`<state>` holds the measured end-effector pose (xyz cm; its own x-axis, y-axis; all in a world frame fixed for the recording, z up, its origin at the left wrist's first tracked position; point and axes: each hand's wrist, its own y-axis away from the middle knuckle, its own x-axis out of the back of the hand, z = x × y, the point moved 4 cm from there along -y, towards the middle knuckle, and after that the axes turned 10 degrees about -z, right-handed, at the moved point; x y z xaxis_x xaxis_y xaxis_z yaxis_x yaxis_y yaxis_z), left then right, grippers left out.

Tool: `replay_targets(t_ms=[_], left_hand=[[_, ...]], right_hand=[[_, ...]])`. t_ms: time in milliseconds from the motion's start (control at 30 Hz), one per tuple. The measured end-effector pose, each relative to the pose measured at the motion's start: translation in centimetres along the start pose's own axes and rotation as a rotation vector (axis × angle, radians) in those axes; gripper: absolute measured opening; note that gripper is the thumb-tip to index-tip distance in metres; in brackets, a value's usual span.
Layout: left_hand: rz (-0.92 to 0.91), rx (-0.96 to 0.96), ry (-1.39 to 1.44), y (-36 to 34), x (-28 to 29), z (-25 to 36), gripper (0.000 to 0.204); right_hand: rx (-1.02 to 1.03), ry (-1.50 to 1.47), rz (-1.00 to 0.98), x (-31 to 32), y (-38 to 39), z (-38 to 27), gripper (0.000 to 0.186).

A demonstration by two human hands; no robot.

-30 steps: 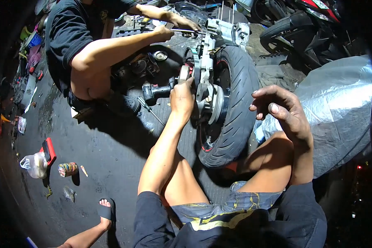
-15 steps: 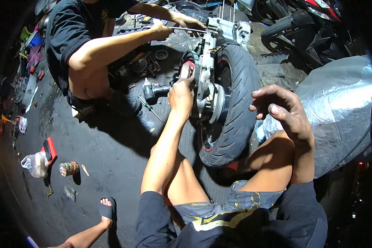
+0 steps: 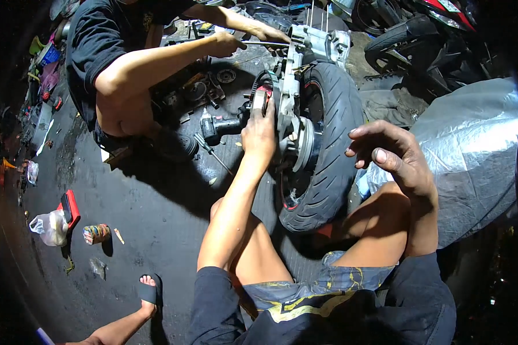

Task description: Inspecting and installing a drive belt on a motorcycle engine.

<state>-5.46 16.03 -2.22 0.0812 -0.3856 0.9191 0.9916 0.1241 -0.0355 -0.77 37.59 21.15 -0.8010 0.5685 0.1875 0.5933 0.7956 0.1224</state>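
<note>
My left hand (image 3: 259,132) is closed on a silver and red part (image 3: 261,98) beside a black belt, at the left side of a silver engine case (image 3: 288,103). A black rear tyre (image 3: 336,132) is fitted along the engine's right side. My right hand (image 3: 391,149) hangs in the air right of the tyre, fingers loosely curved and apart, holding nothing. Just left of my left hand a cordless impact driver (image 3: 213,126) and a screwdriver (image 3: 212,152) lie on the dark ground.
A co-worker (image 3: 124,69) crouches at upper left, holding a long metal rod. A motorcycle (image 3: 420,40) stands upper right, a grey cover (image 3: 460,149) below it. A plastic bag (image 3: 49,227), tin (image 3: 96,234) and another person's sandalled foot (image 3: 148,290) are lower left.
My left hand has shifted slightly on the part, index finger now extended upward along it. The co-worker's hands have moved slightly along the rod. My right hand has barely moved.
</note>
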Motion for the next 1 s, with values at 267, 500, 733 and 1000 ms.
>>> replay_targets(t_ms=[267, 500, 733, 1000], left_hand=[[0.104, -0.053, 0.347, 0.4, 0.0, -0.4, 0.073], [-0.003, -0.064, 0.463, 0.9, 0.9, -1.3, 0.091], [-0.172, -0.021, 0.135, 1.6, 1.1, -2.5, 0.087], [-0.104, 0.022, -0.007, 1.0, -0.2, -0.8, 0.081]], right_hand=[[-0.022, -0.020, -0.004, -0.1, 0.0, 0.0, 0.047], [-0.048, -0.026, -0.006, -0.1, 0.0, -0.3, 0.047], [0.001, -0.013, -0.048, -0.5, -0.5, -0.2, 0.047], [-0.023, 0.005, -0.044, -0.9, -0.3, -0.3, 0.047]])
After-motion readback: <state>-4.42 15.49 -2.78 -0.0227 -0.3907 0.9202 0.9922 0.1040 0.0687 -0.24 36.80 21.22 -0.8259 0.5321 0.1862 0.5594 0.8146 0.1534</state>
